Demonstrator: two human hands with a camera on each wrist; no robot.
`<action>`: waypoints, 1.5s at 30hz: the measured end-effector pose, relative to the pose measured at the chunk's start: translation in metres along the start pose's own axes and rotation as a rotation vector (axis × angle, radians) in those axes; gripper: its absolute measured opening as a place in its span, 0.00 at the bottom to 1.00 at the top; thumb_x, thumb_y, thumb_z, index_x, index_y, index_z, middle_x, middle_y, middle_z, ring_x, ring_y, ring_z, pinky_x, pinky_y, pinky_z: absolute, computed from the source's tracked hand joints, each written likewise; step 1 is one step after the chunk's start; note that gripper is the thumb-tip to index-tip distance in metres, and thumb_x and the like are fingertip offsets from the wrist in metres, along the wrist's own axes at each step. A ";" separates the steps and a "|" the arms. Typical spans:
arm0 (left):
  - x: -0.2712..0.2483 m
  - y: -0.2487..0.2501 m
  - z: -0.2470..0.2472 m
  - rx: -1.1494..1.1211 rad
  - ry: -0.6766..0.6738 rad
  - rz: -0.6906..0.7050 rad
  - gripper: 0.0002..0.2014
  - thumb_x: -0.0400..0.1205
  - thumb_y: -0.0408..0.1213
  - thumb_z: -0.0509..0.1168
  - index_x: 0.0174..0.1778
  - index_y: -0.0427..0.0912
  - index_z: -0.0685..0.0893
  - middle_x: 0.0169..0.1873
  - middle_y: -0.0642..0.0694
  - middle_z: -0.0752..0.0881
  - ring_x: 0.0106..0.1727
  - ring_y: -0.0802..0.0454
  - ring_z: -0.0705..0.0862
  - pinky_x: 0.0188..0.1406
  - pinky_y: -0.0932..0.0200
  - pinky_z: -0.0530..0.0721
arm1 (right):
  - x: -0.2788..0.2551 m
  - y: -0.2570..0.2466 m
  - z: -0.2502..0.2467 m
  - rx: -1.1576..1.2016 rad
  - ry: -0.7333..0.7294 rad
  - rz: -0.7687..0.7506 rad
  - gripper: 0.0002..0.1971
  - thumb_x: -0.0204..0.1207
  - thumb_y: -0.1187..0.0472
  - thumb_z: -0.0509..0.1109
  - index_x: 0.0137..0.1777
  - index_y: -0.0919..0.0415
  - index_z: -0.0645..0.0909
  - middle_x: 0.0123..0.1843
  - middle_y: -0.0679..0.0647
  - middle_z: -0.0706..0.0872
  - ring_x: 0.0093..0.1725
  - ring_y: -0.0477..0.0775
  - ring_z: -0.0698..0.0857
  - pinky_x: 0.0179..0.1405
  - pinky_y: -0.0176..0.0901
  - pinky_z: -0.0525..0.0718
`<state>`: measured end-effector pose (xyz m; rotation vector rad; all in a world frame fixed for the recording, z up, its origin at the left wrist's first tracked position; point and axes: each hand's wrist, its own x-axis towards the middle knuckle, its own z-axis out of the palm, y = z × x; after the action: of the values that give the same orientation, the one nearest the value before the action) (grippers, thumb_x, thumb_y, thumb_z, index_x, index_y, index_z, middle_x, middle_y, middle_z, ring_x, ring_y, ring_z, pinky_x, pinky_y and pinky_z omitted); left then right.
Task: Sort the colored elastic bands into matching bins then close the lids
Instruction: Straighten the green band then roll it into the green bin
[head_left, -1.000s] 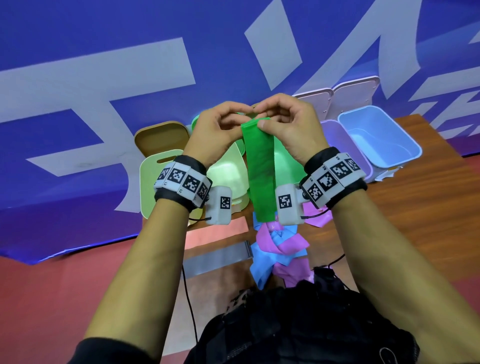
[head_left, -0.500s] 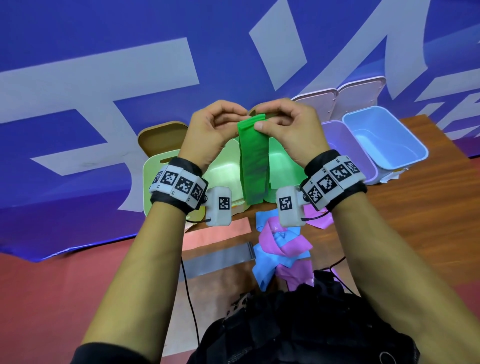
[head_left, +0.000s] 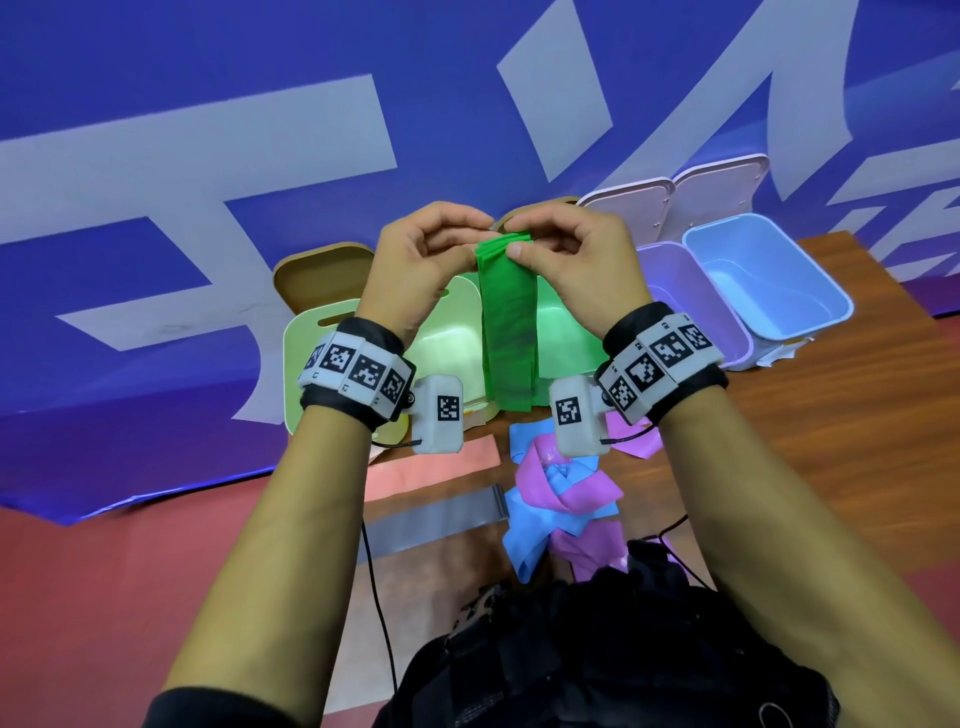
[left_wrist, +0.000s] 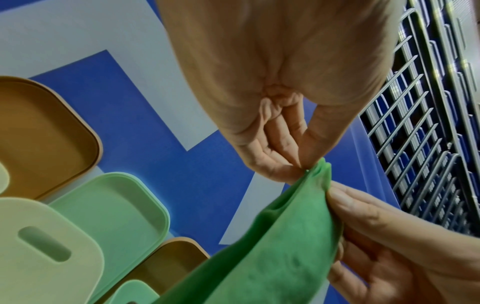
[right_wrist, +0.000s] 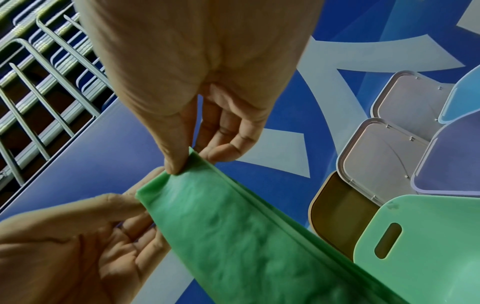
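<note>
A folded green elastic band (head_left: 509, 322) hangs in the air above the open green bin (head_left: 566, 332). My left hand (head_left: 431, 260) pinches its top left corner between thumb and fingertip. My right hand (head_left: 566, 254) pinches the top right corner. The wrist views show the same band (left_wrist: 272, 246) (right_wrist: 233, 226) held at its upper edge by both hands. On the table below lie a tangle of blue and purple bands (head_left: 561, 493), a pink band (head_left: 431, 467) and a grey band (head_left: 436, 519).
A pale yellow-green bin (head_left: 311, 353) with a brown lid (head_left: 317, 275) stands at the left. A purple bin (head_left: 691, 306) and a blue bin (head_left: 769, 280) stand open at the right, lids (head_left: 670, 202) propped behind. A blue banner backs the wooden table (head_left: 831, 415).
The green band has been folded shorter, so its lower end has risen from near the table up between my wrists. Both hands kept pinching its top edge.
</note>
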<state>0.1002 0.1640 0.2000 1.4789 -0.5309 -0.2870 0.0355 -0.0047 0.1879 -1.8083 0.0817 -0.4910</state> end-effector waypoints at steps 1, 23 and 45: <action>0.000 0.001 0.001 0.000 0.002 0.002 0.11 0.77 0.21 0.71 0.54 0.30 0.84 0.46 0.34 0.91 0.53 0.38 0.89 0.62 0.41 0.86 | 0.000 0.000 0.001 -0.006 0.003 0.002 0.08 0.71 0.60 0.77 0.50 0.55 0.90 0.48 0.61 0.91 0.50 0.64 0.89 0.57 0.59 0.88; -0.004 -0.005 -0.002 0.085 0.040 0.093 0.07 0.77 0.22 0.72 0.49 0.33 0.87 0.46 0.40 0.90 0.50 0.48 0.89 0.57 0.53 0.86 | -0.003 -0.005 0.003 -0.093 0.014 -0.029 0.07 0.70 0.54 0.78 0.48 0.50 0.89 0.48 0.58 0.91 0.46 0.61 0.87 0.54 0.59 0.86; -0.068 -0.068 -0.017 0.223 -0.120 -0.238 0.32 0.72 0.31 0.80 0.69 0.45 0.75 0.62 0.49 0.85 0.64 0.57 0.82 0.51 0.76 0.78 | -0.029 -0.014 0.056 -0.140 -0.107 0.136 0.07 0.65 0.52 0.76 0.36 0.49 0.79 0.37 0.60 0.88 0.35 0.64 0.87 0.42 0.61 0.88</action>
<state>0.0597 0.2063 0.1221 1.7530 -0.4942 -0.5190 0.0266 0.0590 0.1812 -1.9476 0.1674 -0.2971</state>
